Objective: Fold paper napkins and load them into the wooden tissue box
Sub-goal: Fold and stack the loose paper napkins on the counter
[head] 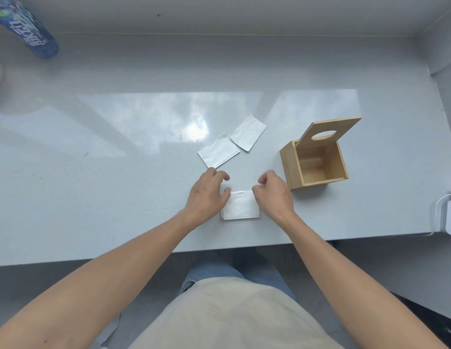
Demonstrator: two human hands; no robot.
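Note:
A folded white napkin (240, 206) lies on the pale counter (118, 172) near its front edge. My left hand (206, 195) rests on the napkin's left side with its fingers spread. My right hand (274, 195) presses the right side, its fingers curled at the top corner. Two more folded napkins lie farther back: one (218, 153) just beyond my left hand, the other (248, 132) behind it to the right. The wooden tissue box (290, 162) stands to the right, empty, its lid (330, 131) with an oval slot tilted up at the back.
A blue plastic bottle (27, 26) lies at the far left corner. A white device with a cable (450, 217) sits at the counter's right edge. A wall bounds the counter at the back and right.

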